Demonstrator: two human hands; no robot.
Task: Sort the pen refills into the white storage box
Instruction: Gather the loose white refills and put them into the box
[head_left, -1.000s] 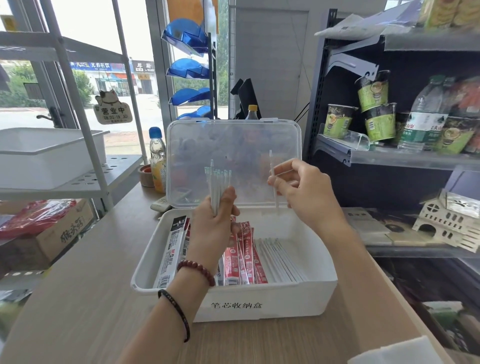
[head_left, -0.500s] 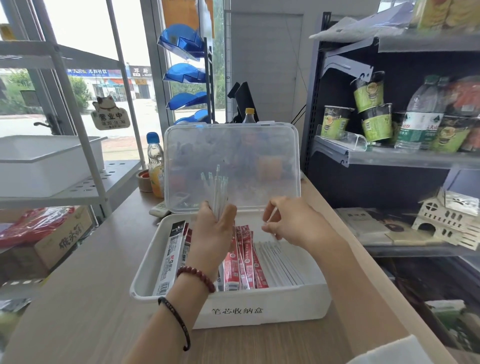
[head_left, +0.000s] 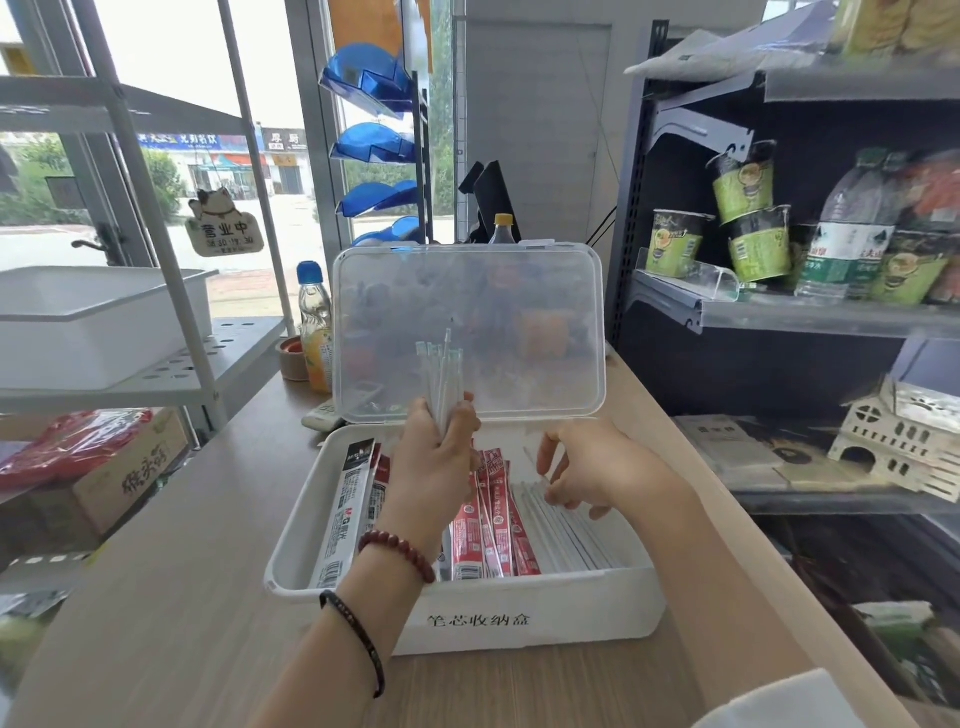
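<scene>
A left hand (head_left: 434, 460) grips an upright bundle of clear plastic pen refills (head_left: 443, 371), fingers curled round it, above a white rectangular plastic storage box (head_left: 524, 618) on a wooden desk (head_left: 182, 582). The right hand (head_left: 592, 467), fingers spread and loosely bent, hangs low over loose white refills (head_left: 566, 535) lying along the box's right side, beside red packets (head_left: 496, 525). The box's clear lid (head_left: 519, 322) stands open.
</scene>
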